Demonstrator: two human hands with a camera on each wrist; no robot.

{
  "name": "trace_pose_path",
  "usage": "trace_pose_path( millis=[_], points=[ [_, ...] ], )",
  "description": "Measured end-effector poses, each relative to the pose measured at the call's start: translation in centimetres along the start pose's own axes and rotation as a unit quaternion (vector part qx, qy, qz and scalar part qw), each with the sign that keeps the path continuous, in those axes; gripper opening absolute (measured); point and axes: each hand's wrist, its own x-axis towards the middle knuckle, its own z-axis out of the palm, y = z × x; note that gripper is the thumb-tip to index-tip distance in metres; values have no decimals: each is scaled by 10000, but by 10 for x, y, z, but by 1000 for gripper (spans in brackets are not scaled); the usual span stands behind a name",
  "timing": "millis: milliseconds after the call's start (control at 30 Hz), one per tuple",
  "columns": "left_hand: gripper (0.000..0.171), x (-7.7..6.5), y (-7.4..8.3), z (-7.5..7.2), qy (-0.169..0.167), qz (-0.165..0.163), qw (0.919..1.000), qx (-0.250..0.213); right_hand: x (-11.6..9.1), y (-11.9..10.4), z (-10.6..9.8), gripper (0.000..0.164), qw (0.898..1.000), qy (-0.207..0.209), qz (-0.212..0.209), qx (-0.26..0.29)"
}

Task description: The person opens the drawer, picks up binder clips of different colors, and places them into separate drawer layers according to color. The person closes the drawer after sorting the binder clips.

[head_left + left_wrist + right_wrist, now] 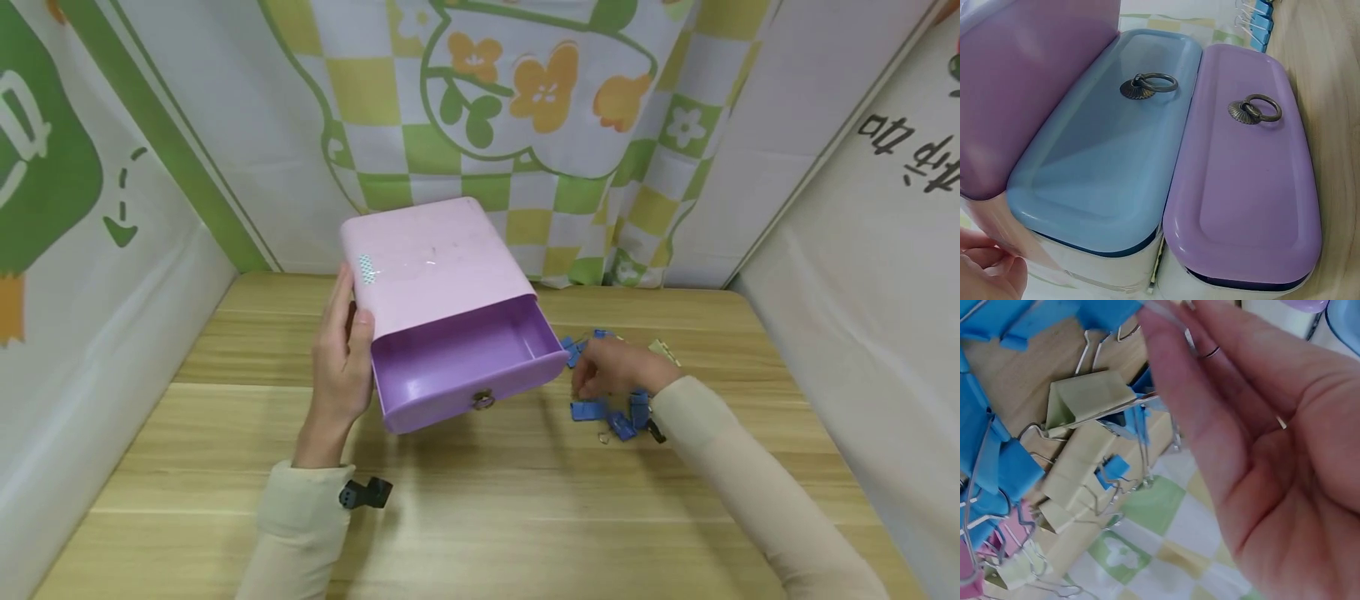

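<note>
A small pink drawer cabinet point(442, 267) stands on the table with its top purple drawer point(457, 358) pulled out. Against the cabinet's left side rests my left hand point(341, 358), fingers extended along the wall. Beneath that drawer, the left wrist view shows a blue drawer front point(1104, 150) and another purple drawer front point(1241, 169), both pushed in. My right hand point(618, 367) is over a scatter of binder clips, thumb and fingers bent together. A thin wire handle point(1210, 353) shows between its fingers; the rest of that binder clip is hidden.
Blue binder clips point(622, 423) lie right of the cabinet, with cream clips point(1088, 397) and pink ones point(1010, 534) among them. A checked curtain point(517, 192) hangs behind the wooden table point(480, 517). Printed cloth walls point(862, 250) stand on both sides.
</note>
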Motion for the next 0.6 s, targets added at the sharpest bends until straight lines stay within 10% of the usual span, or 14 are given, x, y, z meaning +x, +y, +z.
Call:
trace_pose_path(
  millis=[300,600],
  points=[
    [61,1,-2,-2,-81,-30,10000,42,10,13,4,11,9856,-269,-142,1660],
    [61,1,-1,-4,-184,-99,9997,79,7,25,7,27,9329,74,642,3543]
  ],
)
